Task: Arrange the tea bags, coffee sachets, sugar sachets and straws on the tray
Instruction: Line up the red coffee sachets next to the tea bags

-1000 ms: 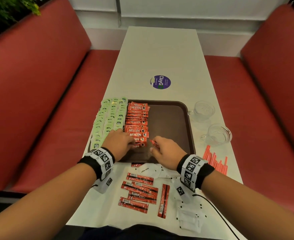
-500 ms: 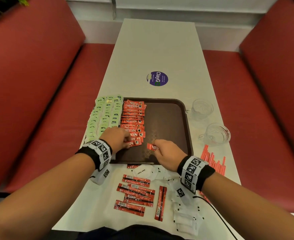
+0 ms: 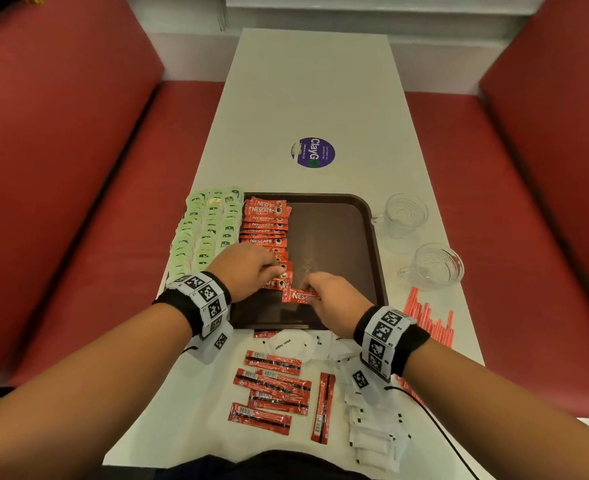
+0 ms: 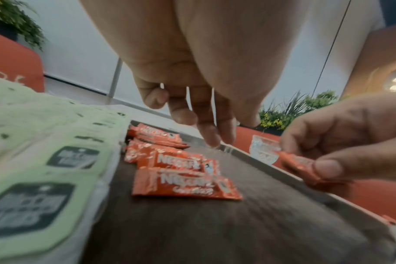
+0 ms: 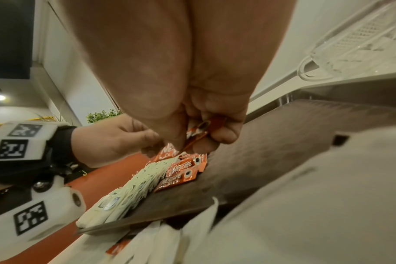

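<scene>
Since a second ago the right hand [image 3: 334, 303] has drawn its Nescafé sachet [image 3: 298, 295] a little away from the coffee column, toward the bare middle of the brown tray [image 3: 341, 244]; the left hand [image 3: 243, 271] has stayed at the near end of that column.

Nearest the person, loose red coffee sticks [image 3: 269, 393] lie barcode-side up on the white table [image 3: 314, 91], beside a heap of white sugar sachets [image 3: 376, 438] under the right wrist. A fan of red straws [image 3: 428, 317] lies at the table's right edge, just beside the tray's near right corner.

On the tray's near part, the right hand pinches the Nescafé sachet between thumb and fingers; the left wrist view shows the sachet [image 4: 298, 167] raised slightly off the tray floor. The left hand holds nothing: its fingers [image 4: 211, 135] hang loosely curled, tips at the column of Nescafé sachets [image 3: 267, 230]. Whether they touch the sachets cannot be told.

That column runs overlapped from the left hand up to the tray's far left corner. Left of it, rows of green tea bags [image 3: 206, 230] cover the tray's left side, overhanging its edge.

Farther off, two clear glass cups [image 3: 404, 214] stand on the table right of the tray, apart from it. Beyond the tray sits a round purple sticker [image 3: 313, 152].
</scene>
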{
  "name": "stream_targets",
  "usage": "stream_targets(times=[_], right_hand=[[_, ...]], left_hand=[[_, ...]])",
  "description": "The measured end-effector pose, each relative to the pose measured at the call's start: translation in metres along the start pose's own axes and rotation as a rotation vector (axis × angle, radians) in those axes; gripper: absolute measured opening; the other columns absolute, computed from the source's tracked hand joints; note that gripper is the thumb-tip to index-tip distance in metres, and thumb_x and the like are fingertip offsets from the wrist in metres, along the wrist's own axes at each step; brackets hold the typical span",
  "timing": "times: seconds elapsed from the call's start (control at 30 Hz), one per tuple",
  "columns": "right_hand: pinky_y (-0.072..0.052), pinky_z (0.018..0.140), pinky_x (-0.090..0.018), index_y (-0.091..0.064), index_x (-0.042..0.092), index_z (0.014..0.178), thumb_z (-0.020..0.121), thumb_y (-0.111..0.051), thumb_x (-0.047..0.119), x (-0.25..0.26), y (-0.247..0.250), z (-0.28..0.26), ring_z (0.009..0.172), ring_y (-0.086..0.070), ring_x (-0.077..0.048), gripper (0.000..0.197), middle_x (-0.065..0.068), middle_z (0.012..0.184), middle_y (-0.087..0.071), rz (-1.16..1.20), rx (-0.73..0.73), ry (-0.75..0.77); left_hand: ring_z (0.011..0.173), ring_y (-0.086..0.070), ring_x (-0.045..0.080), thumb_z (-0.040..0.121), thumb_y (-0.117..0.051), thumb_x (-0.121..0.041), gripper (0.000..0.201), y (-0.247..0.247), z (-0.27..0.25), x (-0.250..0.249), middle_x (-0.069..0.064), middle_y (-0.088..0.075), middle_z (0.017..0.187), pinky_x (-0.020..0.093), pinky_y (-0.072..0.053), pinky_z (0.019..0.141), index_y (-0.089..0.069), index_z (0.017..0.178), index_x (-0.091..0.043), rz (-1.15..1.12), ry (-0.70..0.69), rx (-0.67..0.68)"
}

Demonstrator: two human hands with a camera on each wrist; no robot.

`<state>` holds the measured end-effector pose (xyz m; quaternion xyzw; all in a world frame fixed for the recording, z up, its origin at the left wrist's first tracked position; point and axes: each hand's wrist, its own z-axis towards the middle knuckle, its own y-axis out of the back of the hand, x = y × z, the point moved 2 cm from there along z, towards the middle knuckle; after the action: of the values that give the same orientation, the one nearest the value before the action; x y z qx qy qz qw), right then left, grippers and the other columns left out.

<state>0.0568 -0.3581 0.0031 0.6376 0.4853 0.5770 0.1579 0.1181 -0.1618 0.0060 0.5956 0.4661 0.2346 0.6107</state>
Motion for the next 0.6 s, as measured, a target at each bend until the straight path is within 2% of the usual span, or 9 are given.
stream_targets(times=[0.07, 0.13, 0.23, 0.33, 0.4, 0.53, 0.6], right_hand=[[-0.048, 0.084, -0.029, -0.060, 0.022, 0.110, 0.099, -0.055, 0.016, 0.004, 0.001, 0.001, 0.095, -0.058, -0.016, 0.013, 0.006, 0.104, -0.059, 0.034, -0.011, 0.017], [-0.050, 0.083, -0.032, -0.059, 0.022, 0.105, 0.099, -0.057, 0.018, 0.009, 0.002, 0.001, 0.091, -0.057, -0.015, 0.009, 0.006, 0.100, -0.059, 0.057, -0.019, 0.042], [-0.050, 0.082, -0.032, -0.059, 0.022, 0.104, 0.097, -0.059, 0.020, 0.015, 0.004, -0.002, 0.088, -0.056, -0.014, 0.007, 0.005, 0.099, -0.059, 0.048, -0.027, 0.070], [-0.050, 0.084, -0.032, -0.055, 0.023, 0.115, 0.093, -0.065, 0.030, 0.013, 0.005, -0.008, 0.094, -0.056, -0.014, 0.025, 0.005, 0.109, -0.056, -0.040, -0.040, 0.105], [-0.049, 0.087, -0.030, -0.053, 0.024, 0.121, 0.090, -0.067, 0.038, 0.009, 0.005, -0.012, 0.098, -0.054, -0.013, 0.037, 0.006, 0.114, -0.054, -0.141, 0.002, 0.135], [-0.043, 0.078, -0.027, -0.060, 0.023, 0.112, 0.090, -0.066, 0.045, 0.009, 0.002, -0.024, 0.091, -0.050, -0.012, 0.032, 0.009, 0.100, -0.051, -0.312, 0.223, 0.209], [-0.046, 0.083, -0.031, -0.063, 0.023, 0.115, 0.089, -0.066, 0.050, 0.010, -0.004, -0.033, 0.096, -0.050, -0.014, 0.037, 0.007, 0.103, -0.057, -0.391, 0.288, 0.249]], left_hand=[[0.086, -0.055, 0.006, 0.094, -0.054, -0.053, 0.031, 0.002, -0.004, -0.010, -0.014, -0.065, 0.093, 0.027, -0.042, 0.074, -0.071, 0.103, -0.028, -0.086, -0.065, 0.032], [0.083, -0.051, 0.003, 0.090, -0.063, -0.050, 0.024, 0.000, -0.008, -0.017, -0.017, -0.061, 0.090, 0.024, -0.036, 0.073, -0.071, 0.104, -0.032, -0.075, -0.132, 0.093], [0.083, -0.053, 0.004, 0.087, -0.070, -0.042, 0.016, -0.001, -0.012, -0.017, -0.015, -0.063, 0.089, 0.024, -0.039, 0.074, -0.072, 0.100, -0.032, -0.083, -0.141, 0.111], [0.085, -0.057, 0.007, 0.086, -0.072, -0.038, 0.013, 0.001, -0.016, -0.006, -0.013, -0.068, 0.092, 0.025, -0.044, 0.076, -0.072, 0.098, -0.031, -0.084, -0.022, 0.102], [0.086, -0.059, 0.010, 0.087, -0.071, -0.038, 0.014, 0.000, -0.022, 0.003, -0.010, -0.068, 0.092, 0.025, -0.045, 0.075, -0.071, 0.098, -0.030, -0.039, 0.089, 0.144], [0.087, -0.060, 0.011, 0.089, -0.070, -0.037, 0.015, -0.007, -0.029, 0.011, -0.009, -0.068, 0.094, 0.028, -0.050, 0.078, -0.071, 0.100, -0.027, 0.047, 0.159, 0.264], [0.091, -0.060, 0.012, 0.088, -0.070, -0.038, 0.016, -0.008, -0.028, 0.013, -0.008, -0.067, 0.099, 0.029, -0.051, 0.080, -0.072, 0.100, -0.028, 0.093, 0.162, 0.274]])
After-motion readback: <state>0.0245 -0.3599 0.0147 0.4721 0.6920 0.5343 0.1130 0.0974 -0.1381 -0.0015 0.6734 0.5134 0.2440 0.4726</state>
